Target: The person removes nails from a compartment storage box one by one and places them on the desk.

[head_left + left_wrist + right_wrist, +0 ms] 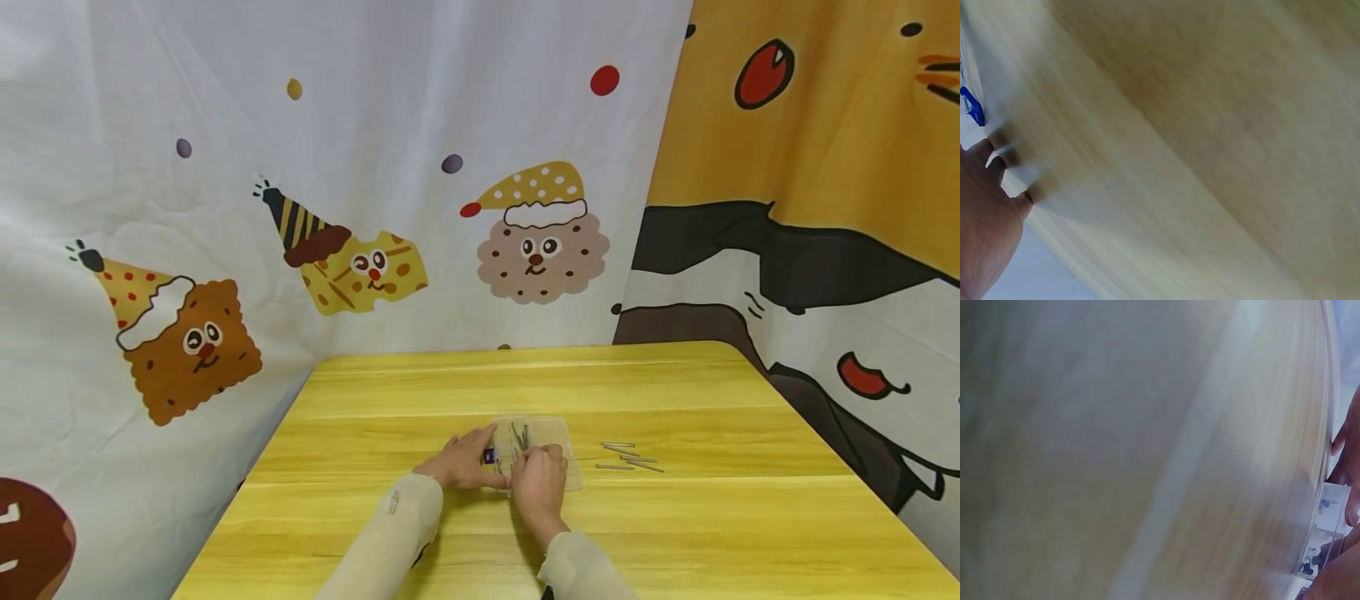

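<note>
**2 hands at a clear bag of nails**

Both hands meet at the near middle of the yellow table [390,392]. The left hand [465,463] pinches the left edge of a clear plastic bag [558,433], seemingly to steady it. The right hand [540,479] curls its fingers over the bag where dark nails show inside. A few loose nails [626,457] lie just right of it, within easy reach.

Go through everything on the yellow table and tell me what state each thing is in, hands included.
Clear plastic bag: flat on the table, mouth toward the hands, thin metal pins inside.
Loose thin metal pins: scattered on the yellow wooden table, right of the bag.
Left hand: grip on the bag's edge.
Right hand: fingers curled at the bag's mouth.
</note>
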Action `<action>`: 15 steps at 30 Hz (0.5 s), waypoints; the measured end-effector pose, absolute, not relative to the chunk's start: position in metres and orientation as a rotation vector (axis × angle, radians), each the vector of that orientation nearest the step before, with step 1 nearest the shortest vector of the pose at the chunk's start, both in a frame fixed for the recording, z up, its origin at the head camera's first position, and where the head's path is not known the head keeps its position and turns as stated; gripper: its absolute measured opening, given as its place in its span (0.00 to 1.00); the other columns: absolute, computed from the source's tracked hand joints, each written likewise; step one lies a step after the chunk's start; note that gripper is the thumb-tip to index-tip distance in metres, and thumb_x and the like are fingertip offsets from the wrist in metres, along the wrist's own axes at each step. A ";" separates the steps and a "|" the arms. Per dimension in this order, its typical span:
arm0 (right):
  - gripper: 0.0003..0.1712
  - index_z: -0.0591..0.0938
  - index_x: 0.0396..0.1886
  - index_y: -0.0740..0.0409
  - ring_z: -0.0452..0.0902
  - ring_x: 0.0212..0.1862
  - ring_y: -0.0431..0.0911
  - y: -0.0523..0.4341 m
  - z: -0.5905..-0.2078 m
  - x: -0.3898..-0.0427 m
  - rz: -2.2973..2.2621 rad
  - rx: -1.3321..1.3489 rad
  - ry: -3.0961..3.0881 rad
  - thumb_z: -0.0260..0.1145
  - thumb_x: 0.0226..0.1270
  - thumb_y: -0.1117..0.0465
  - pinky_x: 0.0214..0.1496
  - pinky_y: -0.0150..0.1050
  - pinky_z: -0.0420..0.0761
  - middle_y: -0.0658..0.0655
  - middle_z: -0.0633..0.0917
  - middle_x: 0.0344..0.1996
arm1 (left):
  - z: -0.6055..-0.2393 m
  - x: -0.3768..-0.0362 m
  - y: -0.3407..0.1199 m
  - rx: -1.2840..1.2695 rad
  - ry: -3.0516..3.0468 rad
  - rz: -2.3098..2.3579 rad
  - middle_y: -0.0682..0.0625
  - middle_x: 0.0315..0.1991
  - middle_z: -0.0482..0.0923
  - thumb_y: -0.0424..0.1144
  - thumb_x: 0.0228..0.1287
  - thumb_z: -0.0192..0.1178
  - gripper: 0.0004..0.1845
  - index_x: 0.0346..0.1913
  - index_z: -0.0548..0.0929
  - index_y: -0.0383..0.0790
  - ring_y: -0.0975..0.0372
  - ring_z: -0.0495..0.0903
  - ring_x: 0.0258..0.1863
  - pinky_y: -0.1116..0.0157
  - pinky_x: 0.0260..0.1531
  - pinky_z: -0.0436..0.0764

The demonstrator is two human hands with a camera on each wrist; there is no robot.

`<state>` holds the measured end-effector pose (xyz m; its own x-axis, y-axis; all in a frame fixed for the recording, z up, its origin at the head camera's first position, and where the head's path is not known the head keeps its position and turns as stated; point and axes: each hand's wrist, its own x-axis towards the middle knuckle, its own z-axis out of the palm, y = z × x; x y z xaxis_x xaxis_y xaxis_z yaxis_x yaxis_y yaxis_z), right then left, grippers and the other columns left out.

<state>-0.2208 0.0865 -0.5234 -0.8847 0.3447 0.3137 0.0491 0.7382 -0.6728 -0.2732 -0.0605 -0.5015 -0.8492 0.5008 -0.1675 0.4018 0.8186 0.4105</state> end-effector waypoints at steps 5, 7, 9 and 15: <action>0.08 0.87 0.24 0.61 0.75 0.44 0.63 0.085 -0.521 -0.219 0.980 -0.334 -2.508 0.65 0.62 0.66 0.52 0.54 0.75 0.68 0.80 0.42 | -0.502 -0.273 -0.059 0.688 2.734 0.521 0.44 0.76 0.56 0.71 0.55 0.63 0.59 0.80 0.49 0.44 0.51 0.56 0.75 0.45 0.73 0.51; 0.08 0.86 0.24 0.62 0.75 0.45 0.63 0.085 -0.520 -0.218 0.997 -0.339 -2.495 0.65 0.62 0.66 0.52 0.55 0.76 0.69 0.80 0.42 | -0.501 -0.273 -0.059 0.687 2.733 0.516 0.43 0.76 0.56 0.71 0.55 0.63 0.59 0.80 0.49 0.44 0.51 0.56 0.75 0.45 0.73 0.51; 0.09 0.85 0.25 0.64 0.75 0.46 0.63 0.086 -0.520 -0.218 1.040 -0.356 -2.476 0.65 0.63 0.66 0.53 0.55 0.76 0.69 0.79 0.43 | -0.501 -0.272 -0.059 0.682 2.725 0.516 0.43 0.76 0.56 0.71 0.55 0.63 0.59 0.80 0.48 0.45 0.51 0.55 0.75 0.46 0.73 0.50; 0.10 0.85 0.34 0.70 0.78 0.43 0.61 0.090 -0.516 -0.218 1.243 -0.432 -2.395 0.63 0.68 0.65 0.47 0.54 0.81 0.69 0.77 0.45 | -0.501 -0.272 -0.061 0.652 2.701 0.554 0.45 0.77 0.54 0.72 0.54 0.63 0.60 0.81 0.47 0.47 0.51 0.53 0.76 0.47 0.74 0.47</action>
